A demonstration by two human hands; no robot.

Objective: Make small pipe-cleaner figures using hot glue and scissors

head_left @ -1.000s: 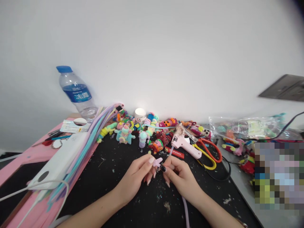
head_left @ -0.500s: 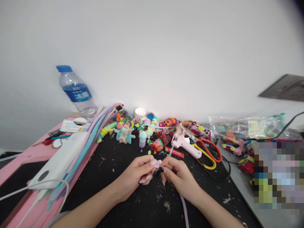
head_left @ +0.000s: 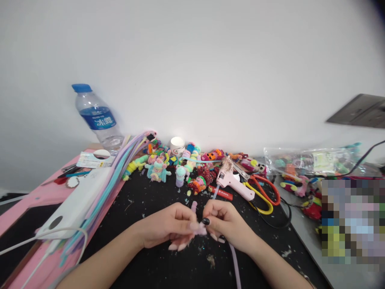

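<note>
Between my two hands is a small fuzzy pale pink-lilac piece (head_left: 201, 230), low over the black work surface (head_left: 144, 261). My left hand (head_left: 171, 224) pinches it from the left, thumb against fingers. On the other side my right hand (head_left: 227, 224), with a dark thumbnail, is closed with its fingertips at the piece's right edge. A short lilac end (head_left: 194, 206) sticks up behind my left fingertips. From under my right hand a long lilac strip (head_left: 235, 265) runs down toward the bottom edge.
Behind the hands lie a pink glue gun (head_left: 234, 184), scissors with red and yellow handles (head_left: 266, 192) and fuzzy figures (head_left: 158, 168). Pastel strips (head_left: 111, 188) lie across a white box (head_left: 78, 204) at left. A bottle (head_left: 98, 116) stands by the wall.
The pink-lilac piece has moved down slightly and been turned, so a short end now points up. My left fingers have shifted lower, and my right hand has stayed close beside it.
</note>
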